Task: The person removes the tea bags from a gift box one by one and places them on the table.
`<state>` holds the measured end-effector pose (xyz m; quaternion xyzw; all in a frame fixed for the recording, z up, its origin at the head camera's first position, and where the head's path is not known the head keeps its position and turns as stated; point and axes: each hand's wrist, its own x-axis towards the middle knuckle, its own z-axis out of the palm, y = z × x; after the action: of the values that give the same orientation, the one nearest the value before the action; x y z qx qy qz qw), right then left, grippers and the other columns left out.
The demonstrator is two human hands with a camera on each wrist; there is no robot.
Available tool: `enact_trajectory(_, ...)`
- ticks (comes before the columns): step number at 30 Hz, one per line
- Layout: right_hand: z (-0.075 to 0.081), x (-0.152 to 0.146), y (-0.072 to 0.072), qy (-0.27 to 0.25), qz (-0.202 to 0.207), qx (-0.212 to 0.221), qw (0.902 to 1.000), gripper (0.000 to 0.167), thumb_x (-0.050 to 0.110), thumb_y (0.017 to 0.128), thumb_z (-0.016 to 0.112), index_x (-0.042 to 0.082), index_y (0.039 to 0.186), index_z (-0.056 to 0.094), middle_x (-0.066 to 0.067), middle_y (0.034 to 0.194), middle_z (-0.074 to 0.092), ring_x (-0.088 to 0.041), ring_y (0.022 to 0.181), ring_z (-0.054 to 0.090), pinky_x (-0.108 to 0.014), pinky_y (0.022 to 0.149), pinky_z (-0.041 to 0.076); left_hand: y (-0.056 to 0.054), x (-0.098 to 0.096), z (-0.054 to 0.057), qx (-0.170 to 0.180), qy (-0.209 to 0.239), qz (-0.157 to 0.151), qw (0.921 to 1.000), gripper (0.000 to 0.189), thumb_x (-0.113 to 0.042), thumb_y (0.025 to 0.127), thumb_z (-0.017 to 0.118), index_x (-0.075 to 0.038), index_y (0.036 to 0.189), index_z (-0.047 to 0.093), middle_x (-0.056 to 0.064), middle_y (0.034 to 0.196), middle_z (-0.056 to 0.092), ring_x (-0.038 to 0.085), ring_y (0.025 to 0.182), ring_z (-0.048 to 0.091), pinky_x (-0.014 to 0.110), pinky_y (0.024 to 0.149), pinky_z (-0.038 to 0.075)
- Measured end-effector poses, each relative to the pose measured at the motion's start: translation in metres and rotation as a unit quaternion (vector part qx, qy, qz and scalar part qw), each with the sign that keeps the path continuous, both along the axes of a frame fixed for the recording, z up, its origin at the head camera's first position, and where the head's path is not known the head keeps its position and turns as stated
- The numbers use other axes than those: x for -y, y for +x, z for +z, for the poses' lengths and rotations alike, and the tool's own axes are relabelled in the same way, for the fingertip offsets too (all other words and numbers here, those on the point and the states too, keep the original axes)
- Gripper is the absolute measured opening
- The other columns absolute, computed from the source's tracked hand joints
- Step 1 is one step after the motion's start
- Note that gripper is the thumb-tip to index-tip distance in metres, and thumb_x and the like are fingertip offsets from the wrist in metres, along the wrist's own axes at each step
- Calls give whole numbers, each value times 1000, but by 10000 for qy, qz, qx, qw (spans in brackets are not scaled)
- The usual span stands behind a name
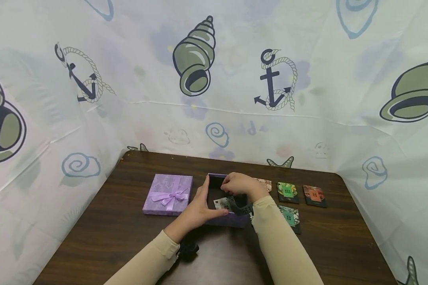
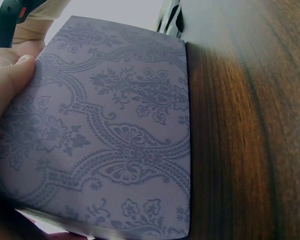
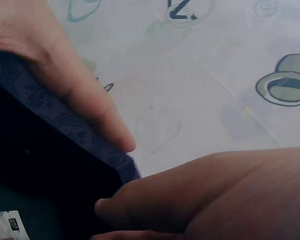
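Observation:
A purple patterned open box with a dark inside stands on the table. My left hand holds it at the near left, with the thumb along the front wall and the fingers along the left side. My right hand reaches in over the box, its fingers bent at the dark inside; their tips are partly hidden, and whether they pinch anything does not show. Inside lies a small pale printed packet, also visible at the lower left of the right wrist view.
Left of the box lies a lilac lid with a ribbon bow. On the right are several flat square packets, among them a green one, an orange one and a teal one. Printed cloth hangs behind the brown table.

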<state>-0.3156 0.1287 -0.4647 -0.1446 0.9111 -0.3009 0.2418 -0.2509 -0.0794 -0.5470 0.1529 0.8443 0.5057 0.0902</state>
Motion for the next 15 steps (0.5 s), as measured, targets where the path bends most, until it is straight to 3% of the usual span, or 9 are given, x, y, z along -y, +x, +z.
enact_trajectory(6,-3,5,-4,928,521,-233,9940,32,27,104,71,5,127,79,-9,126,77,-23,107,73,-49,102,61,0,1,0,70,-42,15,10000,140,-65,81,91,-40,174,-11,15,184,9,42,167,22,70,126,33)
enact_trajectory(12,-4,6,-7,1115,733,-154,9909,36,27,103,74,4,130,77,-9,127,78,-21,106,73,-48,101,61,0,1,0,84,-72,32,9999,141,-64,81,91,-37,175,-10,15,184,9,42,167,22,70,125,34)
enact_trajectory(15,-6,6,-7,1307,752,-211,9883,30,26,102,74,5,122,80,-8,117,79,-20,95,71,-43,92,61,0,-1,0,66,-72,14,10000,142,-63,81,92,-34,176,-9,15,184,9,42,168,21,69,126,34)
